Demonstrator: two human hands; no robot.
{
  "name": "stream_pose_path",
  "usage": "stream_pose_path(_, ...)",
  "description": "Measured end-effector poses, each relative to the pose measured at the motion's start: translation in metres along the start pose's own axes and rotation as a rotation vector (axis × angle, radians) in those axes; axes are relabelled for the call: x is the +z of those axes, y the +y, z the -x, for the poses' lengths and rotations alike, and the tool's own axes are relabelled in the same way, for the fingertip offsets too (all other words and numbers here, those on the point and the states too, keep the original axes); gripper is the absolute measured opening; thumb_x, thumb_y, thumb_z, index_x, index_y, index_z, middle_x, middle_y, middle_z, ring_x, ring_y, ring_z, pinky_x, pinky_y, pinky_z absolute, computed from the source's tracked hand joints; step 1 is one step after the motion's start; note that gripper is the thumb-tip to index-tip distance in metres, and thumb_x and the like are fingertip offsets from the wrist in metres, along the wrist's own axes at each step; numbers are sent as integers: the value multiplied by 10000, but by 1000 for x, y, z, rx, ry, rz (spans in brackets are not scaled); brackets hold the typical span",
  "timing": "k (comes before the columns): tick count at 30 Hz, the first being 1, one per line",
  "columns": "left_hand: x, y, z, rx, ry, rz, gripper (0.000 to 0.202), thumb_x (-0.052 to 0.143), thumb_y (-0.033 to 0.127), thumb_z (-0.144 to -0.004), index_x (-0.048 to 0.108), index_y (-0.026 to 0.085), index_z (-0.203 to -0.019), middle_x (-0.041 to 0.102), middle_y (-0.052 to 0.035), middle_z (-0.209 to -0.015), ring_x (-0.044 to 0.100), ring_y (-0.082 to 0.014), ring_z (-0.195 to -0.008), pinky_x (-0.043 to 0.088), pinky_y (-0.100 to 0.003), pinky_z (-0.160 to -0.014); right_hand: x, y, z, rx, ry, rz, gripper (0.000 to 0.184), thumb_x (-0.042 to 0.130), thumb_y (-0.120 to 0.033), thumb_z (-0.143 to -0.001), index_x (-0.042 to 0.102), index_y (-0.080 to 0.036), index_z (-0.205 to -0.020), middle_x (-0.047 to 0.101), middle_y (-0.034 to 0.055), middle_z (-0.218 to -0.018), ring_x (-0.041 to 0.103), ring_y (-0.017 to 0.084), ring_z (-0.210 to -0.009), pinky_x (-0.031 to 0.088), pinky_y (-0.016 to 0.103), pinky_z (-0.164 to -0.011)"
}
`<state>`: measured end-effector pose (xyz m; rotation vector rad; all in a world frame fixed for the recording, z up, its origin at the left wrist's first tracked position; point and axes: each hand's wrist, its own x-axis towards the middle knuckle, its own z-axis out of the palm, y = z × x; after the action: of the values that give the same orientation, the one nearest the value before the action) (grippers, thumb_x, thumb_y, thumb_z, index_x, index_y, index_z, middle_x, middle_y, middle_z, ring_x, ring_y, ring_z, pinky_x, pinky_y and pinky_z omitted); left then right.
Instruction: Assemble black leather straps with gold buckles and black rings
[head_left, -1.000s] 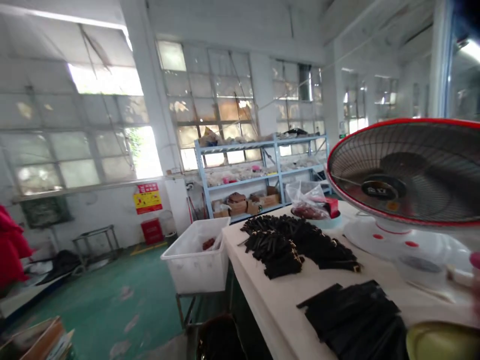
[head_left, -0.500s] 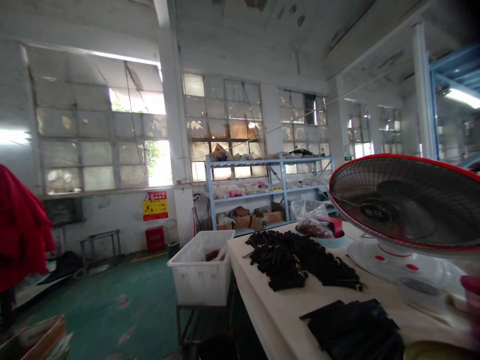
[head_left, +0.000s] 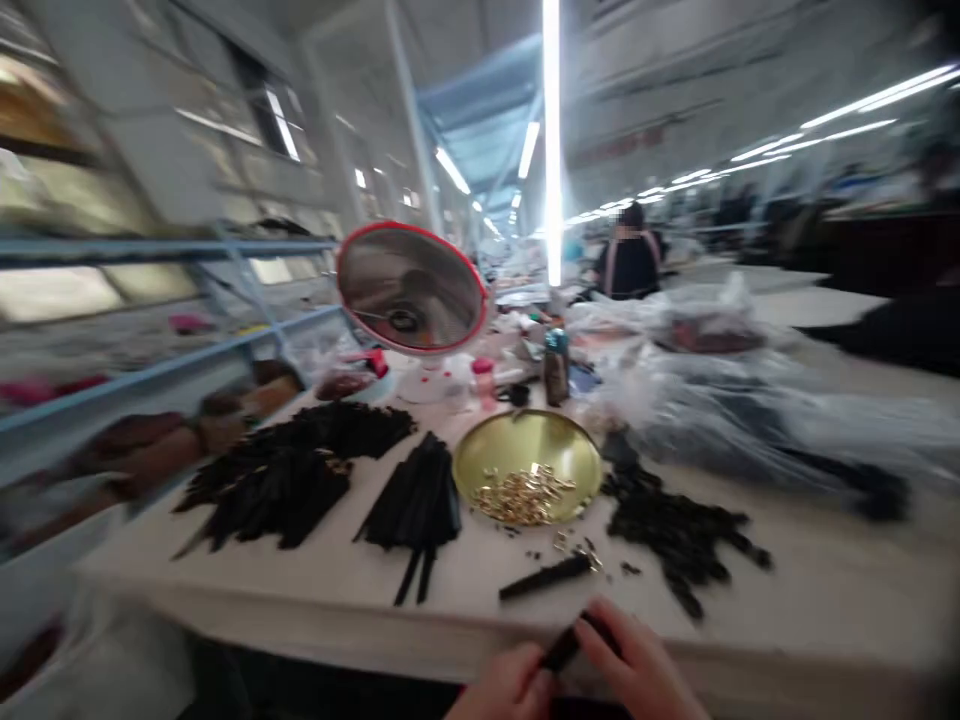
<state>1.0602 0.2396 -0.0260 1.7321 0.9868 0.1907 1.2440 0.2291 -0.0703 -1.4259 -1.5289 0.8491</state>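
At the table's near edge, my left hand (head_left: 501, 688) and my right hand (head_left: 637, 662) are both closed on a black strap (head_left: 562, 650). It looks flat and narrow; its ends are partly hidden by my fingers. Just beyond, another black strap (head_left: 544, 578) lies beside small gold metal pieces (head_left: 592, 555), perhaps buckles, too blurred to be sure. A round gold tray (head_left: 480, 440) behind them holds many more gold pieces. Left of the tray lies a fan of black straps (head_left: 416, 495), and to its right a pile of short black pieces (head_left: 675, 535).
More bundled black straps (head_left: 277, 480) lie at the table's left. A red-rimmed fan (head_left: 412, 290) stands at the back left, and a dark bottle (head_left: 556, 368) behind the tray. Clear plastic bags (head_left: 750, 420) cover the right side. A person (head_left: 630, 262) is farther back.
My view has swung right and down, from the windows and shelf to the table. Both hands and the strap they hold have come into view; neither hand showed earlier.
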Motion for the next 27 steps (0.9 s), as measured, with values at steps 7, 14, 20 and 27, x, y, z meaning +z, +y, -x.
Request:
stream_pose_path(7,-9,-22,-39,-85,-51,213,392,359,488,-798,487,124,-869,453,29,-534,403,-90,-437,306,-210,-436,-27,3,4,224,94,167,247,407,-361,-827,454,-188,-658,492,-23,-599,457,129,-595,342,252,-562)
stream_pose_path(14,-32,-48,-62,-84,-105,464,437,372,550,-791,441,141,-926,453,62,-500,365,-53,-342,244,-173,-366,-78,22,-30,287,291,447,201,417,-365,-813,516,-196,-765,556,2,-685,519,156,-656,386,278,-628)
stream_pose_path(20,-38,-61,-75,-76,-158,454,393,344,508,-823,450,139,-908,480,49,-520,401,-51,-359,256,-161,-371,-100,46,-110,259,338,664,161,439,-297,-784,551,-202,-851,600,30,-813,540,165,-753,389,282,-709)
stream_pose_path(27,-44,-54,-76,-113,-148,476,372,356,488,-816,447,136,-896,480,52,-523,391,-48,-355,260,-158,-365,-98,66,-175,325,278,637,124,612,-250,-631,518,-186,-581,519,17,-614,489,176,-658,334,321,-664)
